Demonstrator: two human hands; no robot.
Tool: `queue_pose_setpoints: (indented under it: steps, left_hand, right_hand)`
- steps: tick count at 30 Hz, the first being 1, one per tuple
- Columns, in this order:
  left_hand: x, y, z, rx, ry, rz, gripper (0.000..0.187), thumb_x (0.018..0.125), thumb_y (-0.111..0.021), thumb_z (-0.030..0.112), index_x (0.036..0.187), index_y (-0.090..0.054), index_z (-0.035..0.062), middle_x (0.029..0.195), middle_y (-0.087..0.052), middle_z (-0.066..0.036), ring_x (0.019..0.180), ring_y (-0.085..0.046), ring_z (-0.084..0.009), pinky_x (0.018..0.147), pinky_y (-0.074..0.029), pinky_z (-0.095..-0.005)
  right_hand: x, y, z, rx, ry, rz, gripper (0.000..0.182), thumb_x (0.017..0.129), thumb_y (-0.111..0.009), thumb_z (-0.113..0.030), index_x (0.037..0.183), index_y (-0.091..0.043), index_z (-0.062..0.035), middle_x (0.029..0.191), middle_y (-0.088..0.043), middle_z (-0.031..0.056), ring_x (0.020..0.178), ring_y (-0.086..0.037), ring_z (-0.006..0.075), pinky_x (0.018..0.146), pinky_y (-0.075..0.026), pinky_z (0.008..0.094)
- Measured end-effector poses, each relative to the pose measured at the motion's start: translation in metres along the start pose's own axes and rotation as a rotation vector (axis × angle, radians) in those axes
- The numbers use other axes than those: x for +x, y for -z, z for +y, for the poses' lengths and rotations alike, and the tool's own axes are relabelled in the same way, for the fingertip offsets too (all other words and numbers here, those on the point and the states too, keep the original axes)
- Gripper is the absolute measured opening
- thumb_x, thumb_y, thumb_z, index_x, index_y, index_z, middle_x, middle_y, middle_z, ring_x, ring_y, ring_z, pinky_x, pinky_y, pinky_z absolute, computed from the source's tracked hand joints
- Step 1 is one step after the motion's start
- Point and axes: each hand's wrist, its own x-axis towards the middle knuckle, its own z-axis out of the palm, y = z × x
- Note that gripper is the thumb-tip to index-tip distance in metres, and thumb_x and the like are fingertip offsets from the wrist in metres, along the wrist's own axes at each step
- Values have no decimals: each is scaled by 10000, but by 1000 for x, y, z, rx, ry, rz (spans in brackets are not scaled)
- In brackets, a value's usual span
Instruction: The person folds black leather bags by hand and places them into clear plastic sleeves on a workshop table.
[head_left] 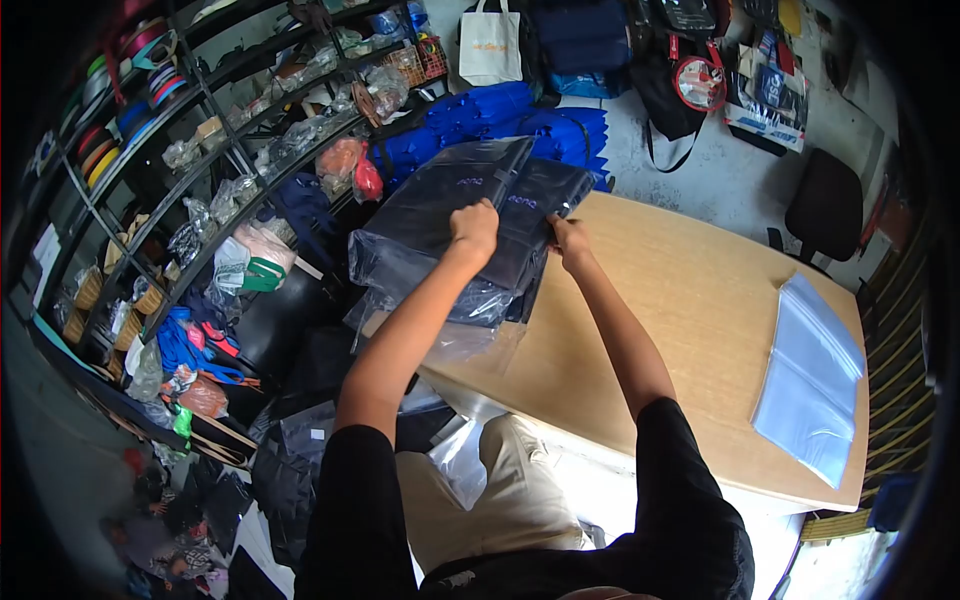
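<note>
Holding: two dark flat packs in clear plastic, at the left end of the tabletop, in front of the person.

Left pack: dark contents inside a clear, creased wrapper; small purple lettering on its face. Left hand curled into a fist at its right-hand side, gripping the plastic.

Right pack: dark contents, similar lettering, partly overlapped by the left pack. Right hand narrowed to a pinch on its outer edge.

Below both: more clear plastic, layered at the tabletop's corner; number of layers cannot be told.

Tabletop, far right: clear sleeves, bluish, lying flat, well apart from the packs.

Behind the packs: blue bundles, piled together.

Shelving, left: reels of coloured ribbon; clear bags, contents too small to tell; a red basket on an upper shelf; a clear bag holding something red, on a lower one.

Hung on the far wall: a white tote and a black bag, contents of both hidden.
</note>
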Motion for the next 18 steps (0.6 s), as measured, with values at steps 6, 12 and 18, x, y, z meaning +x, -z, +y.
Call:
queue_pose_setpoints:
  steps: [6, 12, 18]
  left_hand:
    - [3, 4, -23, -244, -76, 46, 176, 845, -539, 1, 1015, -559, -38, 855, -675, -253, 850, -676, -405, 743, -556, -482]
    - [5, -7, -20, -644, -251, 188, 170, 801, -482, -102, 917, -484, 22, 800, -613, -267, 797, -610, -465, 671, -452, -514]
    - [-4, -4, -6, -789, -562, 111, 142, 751, -456, -110, 818, -453, 15, 726, -542, -204, 782, -556, -420, 683, -421, -479]
  right_hand:
    - [14, -13, 3, 97, 85, 30, 315, 856, -670, -286, 841, -614, 24, 667, -571, 46, 549, -521, 144, 502, -441, 306]
    - [26, -33, 51, 451, 208, 258, 391, 876, -709, -356, 931, -572, 7, 707, -532, 5, 630, -461, 100, 574, -403, 267]
    - [25, -41, 49, 461, 461, 282, 268, 949, -623, -295, 937, -477, -70, 683, -427, -46, 617, -348, 44, 520, -281, 236]
